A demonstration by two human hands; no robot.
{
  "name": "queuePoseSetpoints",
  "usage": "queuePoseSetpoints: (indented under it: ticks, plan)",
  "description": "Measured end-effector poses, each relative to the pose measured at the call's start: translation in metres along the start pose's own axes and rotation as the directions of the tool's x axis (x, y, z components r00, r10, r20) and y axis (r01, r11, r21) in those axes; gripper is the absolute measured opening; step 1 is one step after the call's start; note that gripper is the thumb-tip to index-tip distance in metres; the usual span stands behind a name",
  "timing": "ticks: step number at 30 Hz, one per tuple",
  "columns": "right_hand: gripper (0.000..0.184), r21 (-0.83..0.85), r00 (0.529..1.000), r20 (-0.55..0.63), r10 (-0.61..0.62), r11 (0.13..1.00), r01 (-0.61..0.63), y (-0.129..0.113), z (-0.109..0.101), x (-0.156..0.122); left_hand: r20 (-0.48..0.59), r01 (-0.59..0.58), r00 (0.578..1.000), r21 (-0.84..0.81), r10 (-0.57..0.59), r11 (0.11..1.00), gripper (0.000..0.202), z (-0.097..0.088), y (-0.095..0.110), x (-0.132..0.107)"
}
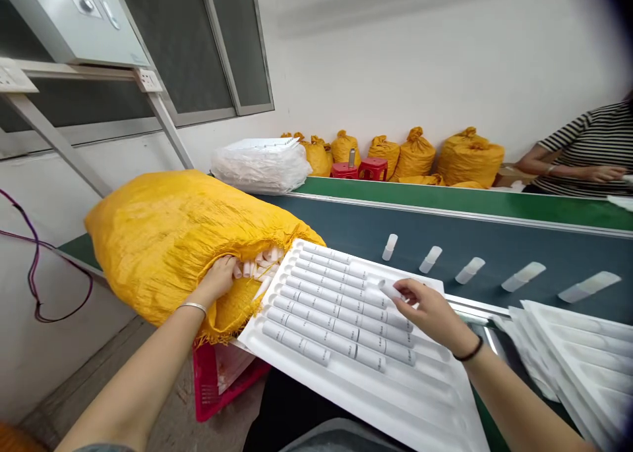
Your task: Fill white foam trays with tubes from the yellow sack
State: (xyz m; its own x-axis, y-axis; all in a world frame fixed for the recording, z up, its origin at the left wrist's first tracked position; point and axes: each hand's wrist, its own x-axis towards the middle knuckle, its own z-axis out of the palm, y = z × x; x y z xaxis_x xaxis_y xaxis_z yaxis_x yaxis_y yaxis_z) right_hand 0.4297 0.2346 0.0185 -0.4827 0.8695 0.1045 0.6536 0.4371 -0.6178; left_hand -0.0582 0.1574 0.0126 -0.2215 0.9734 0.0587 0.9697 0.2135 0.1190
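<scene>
A white moulded tray (425, 406) lies across my lap, its grooves holding several rows of white tubes (326, 307). My right hand (429, 308) rests on the tray's far side, fingers pinched on one white tube (390, 288) at a row's end. My left hand (221, 277) reaches into the mouth of a big yellow sack (168, 234) at my left, fingers curled around loose white tubes (257, 264) spilling from it. A bangle is on the left wrist and a dark band on the right.
A dark conveyor belt (445, 234) carries several white tubes (430, 258) in a line. Empty trays (583, 353) are stacked at right. A red crate (222, 379) sits under the sack. Another person in a striped shirt (588, 149) works at far right. Yellow sacks (465, 155) line the wall.
</scene>
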Motion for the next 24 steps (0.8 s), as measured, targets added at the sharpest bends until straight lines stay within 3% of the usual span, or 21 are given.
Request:
queuePoseSetpoints:
  ticks: [5,10,13,16,17,18,20,21,22,24]
  plan:
    - [0.033,0.143,0.997,-0.035,0.071,0.988,-0.065,0.014,0.0,-0.039,0.008,-0.064,0.998,0.024,0.064,0.998,0.029,0.012,-0.018,0.005]
    - [0.038,0.209,0.983,-0.095,0.159,0.968,-0.136,0.033,-0.001,-0.073,-0.07,-0.135,0.989,-0.095,0.129,0.986,0.024,0.004,-0.004,-0.008]
    - [0.04,0.288,0.973,-0.118,0.199,0.944,-0.158,0.029,0.002,-0.079,-0.131,-0.214,0.973,-0.22,0.189,0.952,0.032,-0.004,0.033,-0.032]
    - [0.038,0.439,0.987,-0.049,0.152,0.891,-0.115,0.004,0.01,-0.073,-0.215,-0.265,0.958,-0.419,0.189,0.868,0.035,-0.006,0.098,-0.066]
    - [0.036,0.494,0.993,-0.019,0.119,0.864,-0.094,-0.008,0.013,-0.071,-0.247,-0.235,0.965,-0.671,0.087,0.703,0.032,-0.005,0.124,-0.078]
    - [0.034,0.551,0.996,0.009,0.088,0.831,-0.078,-0.02,0.017,-0.069,-0.238,-0.194,0.971,-0.859,-0.035,0.473,0.031,-0.004,0.149,-0.089]
    - [0.032,0.674,0.998,0.048,0.038,0.736,-0.06,-0.041,0.025,-0.07,-0.137,-0.124,0.973,-0.989,-0.185,0.08,0.035,-0.001,0.193,-0.11]
    - [0.033,0.737,0.998,0.053,0.027,0.673,-0.057,-0.05,0.028,-0.071,-0.072,-0.079,0.971,-0.997,-0.23,-0.023,0.036,0.002,0.211,-0.117]
    - [0.036,0.793,0.999,0.049,0.02,0.607,-0.051,-0.055,0.031,-0.073,-0.016,-0.032,0.967,-0.998,-0.256,-0.061,0.035,0.005,0.226,-0.121]
    - [0.042,0.842,0.999,-0.043,0.021,0.538,0.025,-0.058,0.032,-0.074,0.019,0.02,0.972,-1.0,-0.236,0.002,0.036,0.015,0.259,-0.116]
